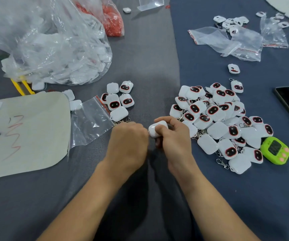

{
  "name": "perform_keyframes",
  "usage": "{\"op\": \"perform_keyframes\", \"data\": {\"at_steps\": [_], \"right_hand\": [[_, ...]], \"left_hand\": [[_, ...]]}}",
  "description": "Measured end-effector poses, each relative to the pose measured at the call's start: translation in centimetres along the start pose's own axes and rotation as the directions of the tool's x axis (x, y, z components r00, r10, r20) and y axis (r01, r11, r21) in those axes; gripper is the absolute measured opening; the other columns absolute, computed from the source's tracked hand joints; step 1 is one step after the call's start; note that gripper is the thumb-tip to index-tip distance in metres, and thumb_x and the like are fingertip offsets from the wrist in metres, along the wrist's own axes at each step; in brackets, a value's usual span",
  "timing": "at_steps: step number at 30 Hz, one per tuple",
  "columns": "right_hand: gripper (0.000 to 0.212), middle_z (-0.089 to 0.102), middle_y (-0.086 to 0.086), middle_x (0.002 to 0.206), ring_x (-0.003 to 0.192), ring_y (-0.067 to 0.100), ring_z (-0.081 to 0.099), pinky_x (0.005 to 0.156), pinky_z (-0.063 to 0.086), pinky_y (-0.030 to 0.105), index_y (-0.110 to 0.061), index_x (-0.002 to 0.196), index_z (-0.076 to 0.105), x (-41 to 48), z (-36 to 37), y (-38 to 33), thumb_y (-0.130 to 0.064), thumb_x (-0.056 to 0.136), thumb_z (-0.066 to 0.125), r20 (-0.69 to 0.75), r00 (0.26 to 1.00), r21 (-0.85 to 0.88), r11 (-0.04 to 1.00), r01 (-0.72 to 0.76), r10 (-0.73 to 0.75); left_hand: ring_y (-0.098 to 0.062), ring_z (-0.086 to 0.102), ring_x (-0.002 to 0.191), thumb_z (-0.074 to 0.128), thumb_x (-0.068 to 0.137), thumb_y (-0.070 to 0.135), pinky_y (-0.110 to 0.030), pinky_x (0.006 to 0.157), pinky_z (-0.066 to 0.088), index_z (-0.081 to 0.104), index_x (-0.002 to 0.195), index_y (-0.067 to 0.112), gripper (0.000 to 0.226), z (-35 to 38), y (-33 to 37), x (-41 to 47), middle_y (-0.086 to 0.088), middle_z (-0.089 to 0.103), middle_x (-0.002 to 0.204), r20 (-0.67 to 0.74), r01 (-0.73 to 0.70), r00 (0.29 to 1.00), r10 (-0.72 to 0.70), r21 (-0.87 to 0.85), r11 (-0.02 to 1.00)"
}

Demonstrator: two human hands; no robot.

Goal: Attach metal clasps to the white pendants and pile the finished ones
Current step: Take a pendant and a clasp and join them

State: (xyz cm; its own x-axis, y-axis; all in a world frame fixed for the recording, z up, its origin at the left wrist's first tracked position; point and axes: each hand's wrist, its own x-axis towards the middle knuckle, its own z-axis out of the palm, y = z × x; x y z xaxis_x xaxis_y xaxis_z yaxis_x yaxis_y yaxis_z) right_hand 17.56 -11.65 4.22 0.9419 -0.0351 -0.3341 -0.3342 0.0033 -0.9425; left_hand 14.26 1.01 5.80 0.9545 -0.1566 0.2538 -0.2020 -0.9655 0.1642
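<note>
Pendant (pixel 157 130), small and white, is sitting just above the middle of the tabletop (pixel 149 58), between two hands. The right hand (pixel 175 138) is pinching it, so that grip is clamping on the pendant with thumb and fingers. The left hand (pixel 128 140) is curling up right beside it. Its grip is hiding from the camera, so I cannot tell if it is holding anything.

I am guessing the pendant is feeling light, hard and smooth, so it may be slipping in a loose hold. Holding it by its flat sides, with the little loop end poking out, is looking like the best way.

Loose clasps (pixel 122 121) are lying just past the left hand, near a few waiting pendants (pixel 117 100). The finished pile (pixel 218 119) is spreading out on the right, with a green timer (pixel 275 150) just beside it. A big clear bag (pixel 53 49) is slumping at the far left.

A paper (pixel 27 133) is showing red scribbles, but no words are reading clearly, and the timer's screen is looking too small to read.
</note>
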Motion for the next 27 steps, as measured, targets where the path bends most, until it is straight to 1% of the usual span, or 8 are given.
{"op": "perform_keyframes", "data": {"at_steps": [3, 6, 10, 13, 16, 19, 23, 27], "right_hand": [[0.021, 0.072, 0.005, 0.075, 0.054, 0.015, 0.059, 0.048, 0.05, 0.03, -0.023, 0.086, 0.072, 0.0, -0.1, 0.0, -0.005, 0.084, 0.061, 0.007, 0.997, -0.136, 0.988, 0.077, -0.077], [0.021, 0.067, 0.012, 0.07, 0.043, 0.015, 0.05, 0.038, 0.036, 0.022, -0.011, 0.091, 0.069, 0.6, -1.0, -1.1, 0.004, 0.09, 0.055, 0.127, 0.99, 0.135, 0.987, -0.083, 0.066], [0.023, 0.067, 0.011, 0.066, 0.041, 0.012, 0.047, 0.039, 0.031, 0.02, -0.006, 0.097, 0.067, 0.9, -1.5, -1.6, 0.006, 0.094, 0.047, 0.313, 0.937, 0.344, 0.901, -0.264, 0.155], [0.023, 0.066, 0.009, 0.065, 0.04, 0.011, 0.045, 0.038, 0.03, 0.02, -0.006, 0.097, 0.066, 0.7, -1.0, -1.7, 0.006, 0.094, 0.047, 0.345, 0.925, 0.339, 0.898, -0.281, 0.159], [0.022, 0.066, 0.009, 0.066, 0.04, 0.012, 0.045, 0.038, 0.03, 0.02, -0.008, 0.094, 0.067, 0.3, -0.5, -1.5, 0.006, 0.092, 0.051, 0.261, 0.955, 0.257, 0.944, -0.207, 0.139], [0.019, 0.067, 0.007, 0.071, 0.046, 0.014, 0.051, 0.043, 0.041, 0.023, -0.015, 0.089, 0.069, -0.4, 0.4, -0.6, 0.002, 0.087, 0.06, 0.109, 0.994, -0.044, 0.998, 0.036, -0.032], [0.022, 0.066, 0.008, 0.071, 0.045, 0.014, 0.051, 0.042, 0.04, 0.022, -0.016, 0.089, 0.07, -0.4, 0.3, -0.9, 0.004, 0.087, 0.059, 0.1, 0.99, -0.066, 0.992, 0.111, -0.104], [0.026, 0.067, 0.007, 0.067, 0.043, 0.017, 0.049, 0.04, 0.036, 0.023, -0.011, 0.093, 0.069, 0.5, -1.4, -1.9, 0.01, 0.089, 0.055, 0.18, 0.979, 0.022, 0.995, 0.096, -0.098]], "left_hand": [[-0.028, 0.05, 0.045, 0.071, 0.051, 0.003, -0.026, 0.052, 0.026, 0.056, 0.049, 0.012, 0.017, -0.5, 0.9, -0.2, -0.007, 0.052, 0.05, 0.008, -0.042, 0.999, 0.041, 0.056, 0.998], [-0.02, 0.055, 0.055, 0.079, 0.075, 0.017, -0.028, 0.051, 0.031, 0.069, 0.062, 0.016, 0.016, 0.3, -0.2, 0.1, -0.001, 0.059, 0.057, -0.006, 0.197, 0.979, -0.204, -0.236, 0.951], [0.003, 0.043, 0.044, 0.077, 0.083, 0.005, -0.01, 0.046, 0.034, 0.082, 0.072, 0.033, 0.03, 0.4, -1.1, 0.5, 0.014, 0.056, 0.048, 0.284, 0.388, 0.882, -0.377, -0.891, 0.236], [0.003, 0.044, 0.044, 0.076, 0.08, 0.002, -0.008, 0.047, 0.035, 0.082, 0.072, 0.025, 0.025, 0.7, -0.9, -0.1, 0.015, 0.056, 0.048, 0.315, 0.387, 0.849, -0.423, -0.917, 0.093], [-0.01, 0.057, 0.055, 0.073, 0.074, 0.017, -0.026, 0.055, 0.042, 0.077, 0.065, 0.019, 0.011, 1.2, -1.3, -0.6, 0.003, 0.061, 0.054, 0.081, 0.343, 0.892, -0.444, -0.761, 0.55], [-0.028, 0.048, 0.056, 0.064, 0.073, 0.017, -0.035, 0.06, 0.028, 0.06, 0.053, 0.011, 0.021, 2.0, -1.3, -1.1, -0.007, 0.051, 0.055, -0.179, 0.051, 0.981, -0.076, -0.14, 0.989], [-0.017, 0.052, 0.059, 0.064, 0.08, 0.027, -0.031, 0.058, 0.037, 0.071, 0.065, 0.018, 0.019, 2.0, -1.4, -1.0, 0.002, 0.059, 0.06, -0.085, 0.198, 0.966, -0.246, -0.372, 0.907], [-0.003, 0.037, 0.047, 0.084, 0.071, 0.022, -0.019, 0.048, 0.031, 0.08, 0.074, 0.033, 0.012, 2.2, -2.2, -0.6, 0.012, 0.049, 0.047, 0.094, 0.336, 0.866, -0.491, -0.836, 0.434]]}}
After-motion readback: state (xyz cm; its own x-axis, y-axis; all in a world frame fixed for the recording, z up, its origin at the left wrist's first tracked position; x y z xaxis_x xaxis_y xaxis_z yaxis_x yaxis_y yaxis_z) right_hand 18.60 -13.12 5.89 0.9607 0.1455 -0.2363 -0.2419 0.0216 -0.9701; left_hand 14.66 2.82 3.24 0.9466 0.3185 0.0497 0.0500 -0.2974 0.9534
